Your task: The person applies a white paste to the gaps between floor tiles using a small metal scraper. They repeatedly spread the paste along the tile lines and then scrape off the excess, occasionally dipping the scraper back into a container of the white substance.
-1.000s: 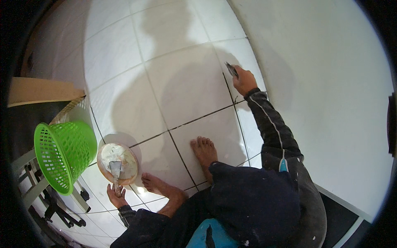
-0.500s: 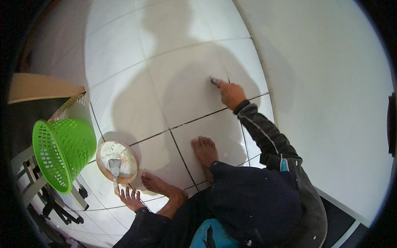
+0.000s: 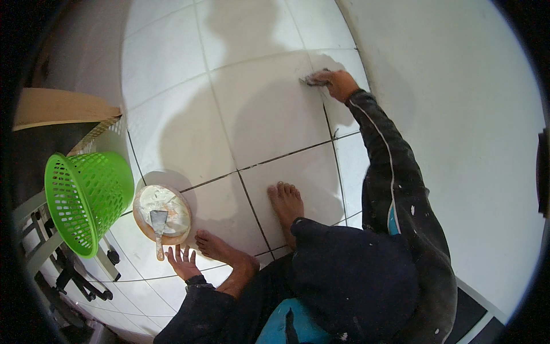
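My right hand [image 3: 342, 83] is closed on a small grey tool [image 3: 315, 78], whose tip is at the floor tiles [image 3: 263, 114] beside a grout line near the wall. Below it this line is dark; above it, paler. My left hand [image 3: 182, 262] has its fingers spread, low beside a round wooden-coloured bowl [image 3: 183, 230] of white paste. A putty knife [image 3: 158, 221] lies across the bowl, its handle sticking out next to my left fingers. My two bare feet [image 3: 283, 203] are on the tiles.
A green perforated basket [image 3: 86, 200] stands at the left, among grey metal legs with black casters [image 3: 86, 284]. A brown board [image 3: 63, 106] is behind it. A white wall or panel [image 3: 458, 132] runs along the right, with a dark framed section at the lower right.
My left hand has come off the knife's handle, moved right and spread its fingers. My right hand moved down-left with its tool, then back up, now higher than a second ago.
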The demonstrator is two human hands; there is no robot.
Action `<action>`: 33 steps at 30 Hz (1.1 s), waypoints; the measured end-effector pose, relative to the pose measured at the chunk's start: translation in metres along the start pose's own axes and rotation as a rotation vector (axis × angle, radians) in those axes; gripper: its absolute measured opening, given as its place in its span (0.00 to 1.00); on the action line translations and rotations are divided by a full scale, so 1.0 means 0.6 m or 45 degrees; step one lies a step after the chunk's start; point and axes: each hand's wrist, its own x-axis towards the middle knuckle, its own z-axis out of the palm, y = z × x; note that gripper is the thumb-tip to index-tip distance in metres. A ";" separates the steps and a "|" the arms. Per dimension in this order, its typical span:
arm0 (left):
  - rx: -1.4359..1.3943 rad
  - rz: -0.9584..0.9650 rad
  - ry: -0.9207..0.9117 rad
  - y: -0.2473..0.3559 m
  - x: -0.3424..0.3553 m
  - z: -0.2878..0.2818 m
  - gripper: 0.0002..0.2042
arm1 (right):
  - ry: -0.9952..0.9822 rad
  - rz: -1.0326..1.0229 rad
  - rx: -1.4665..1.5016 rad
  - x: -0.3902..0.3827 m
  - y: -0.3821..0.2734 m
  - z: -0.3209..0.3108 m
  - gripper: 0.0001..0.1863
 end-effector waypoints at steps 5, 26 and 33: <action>-0.032 -0.063 0.012 -0.016 0.003 -0.002 0.39 | -0.007 -0.041 0.011 -0.158 -0.020 0.033 0.30; 0.062 -0.023 0.235 -0.003 -0.040 -0.003 0.34 | 0.044 -0.090 0.156 0.016 0.028 -0.007 0.28; 0.012 -0.043 0.271 -0.019 -0.050 -0.001 0.33 | -0.302 -0.095 -0.018 -0.039 0.063 -0.041 0.36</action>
